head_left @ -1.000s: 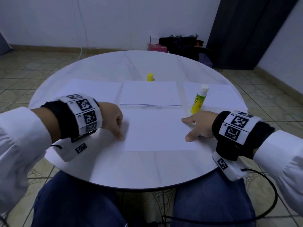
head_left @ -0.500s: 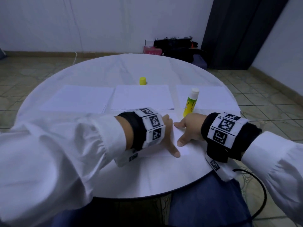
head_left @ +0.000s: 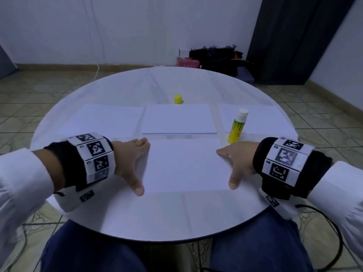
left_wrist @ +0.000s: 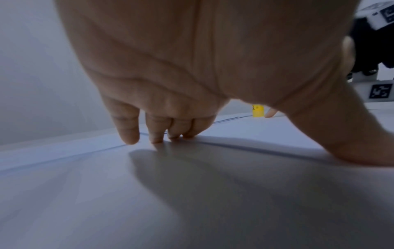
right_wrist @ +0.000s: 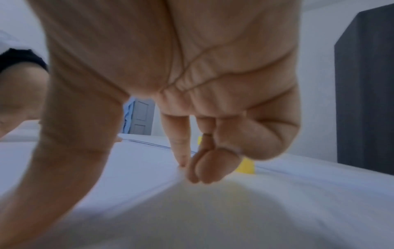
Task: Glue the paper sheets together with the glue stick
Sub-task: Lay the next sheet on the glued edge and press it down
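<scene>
A white paper sheet [head_left: 186, 165] lies flat on the round white table [head_left: 176, 216] in front of me. My left hand [head_left: 137, 165] rests at the sheet's left edge, thumb spread, with its fingertips [left_wrist: 157, 136] pressing down along that edge. My right hand [head_left: 227, 167] rests at the right edge, its fingertips [right_wrist: 183, 158] touching the paper. Neither hand holds anything. The yellow-green glue stick [head_left: 236, 127] stands upright and uncapped just beyond my right hand. Its yellow cap [head_left: 178, 99] stands farther back.
A stack of sheets [head_left: 177, 119] lies behind the near sheet, with a sheet to its left [head_left: 104, 119] and another to its right [head_left: 255, 118]. Dark bags [head_left: 220, 59] lie on the tiled floor beyond the table. A cable [head_left: 334, 232] hangs from my right wrist.
My left hand slid across the near sheet to beside the right hand, then came back to the sheet's left edge. The right hand stayed at the right edge.
</scene>
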`<state>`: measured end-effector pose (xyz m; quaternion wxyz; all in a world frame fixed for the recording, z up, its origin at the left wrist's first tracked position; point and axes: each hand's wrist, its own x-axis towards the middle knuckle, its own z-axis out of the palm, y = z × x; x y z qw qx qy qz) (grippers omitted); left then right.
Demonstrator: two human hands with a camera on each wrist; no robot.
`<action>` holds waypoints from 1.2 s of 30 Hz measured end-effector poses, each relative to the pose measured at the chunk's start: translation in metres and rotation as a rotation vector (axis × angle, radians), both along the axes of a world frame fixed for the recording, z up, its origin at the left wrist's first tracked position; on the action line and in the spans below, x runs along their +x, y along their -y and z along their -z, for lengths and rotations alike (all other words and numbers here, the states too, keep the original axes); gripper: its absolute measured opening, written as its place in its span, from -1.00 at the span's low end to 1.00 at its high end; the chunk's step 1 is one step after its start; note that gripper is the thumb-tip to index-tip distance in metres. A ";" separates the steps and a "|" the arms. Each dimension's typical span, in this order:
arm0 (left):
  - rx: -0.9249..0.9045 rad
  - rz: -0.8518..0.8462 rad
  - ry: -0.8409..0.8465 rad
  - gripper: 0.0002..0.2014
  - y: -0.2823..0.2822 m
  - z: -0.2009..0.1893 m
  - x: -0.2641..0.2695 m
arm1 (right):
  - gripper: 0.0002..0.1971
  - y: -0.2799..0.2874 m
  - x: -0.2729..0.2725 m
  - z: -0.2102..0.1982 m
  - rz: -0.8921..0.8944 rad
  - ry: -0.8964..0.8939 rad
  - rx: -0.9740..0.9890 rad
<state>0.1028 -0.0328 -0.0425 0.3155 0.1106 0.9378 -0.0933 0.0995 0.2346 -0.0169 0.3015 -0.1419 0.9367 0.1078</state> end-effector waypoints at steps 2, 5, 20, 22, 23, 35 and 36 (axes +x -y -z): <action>-0.032 0.039 -0.043 0.63 0.002 0.003 0.002 | -0.42 0.013 0.004 -0.006 -0.095 -0.049 0.027; -0.077 0.081 -0.110 0.37 -0.002 0.003 0.006 | -0.55 0.046 0.013 -0.005 -0.248 -0.116 -0.019; -0.111 0.071 -0.147 0.42 0.008 0.013 0.008 | -0.11 0.142 0.011 0.024 -0.621 -0.055 -0.127; -0.102 0.061 -0.152 0.43 0.010 0.015 0.007 | 0.11 0.129 -0.002 0.030 -0.529 -0.021 -0.118; -0.103 0.054 -0.153 0.43 0.011 0.015 0.008 | 0.19 0.121 -0.008 0.030 -0.484 -0.016 -0.105; -0.163 0.056 -0.111 0.43 0.009 0.009 0.007 | 0.34 0.013 -0.022 0.007 -0.196 0.046 0.122; -0.171 0.056 -0.108 0.43 0.008 0.008 0.006 | 0.34 0.010 -0.021 0.006 -0.198 0.044 0.125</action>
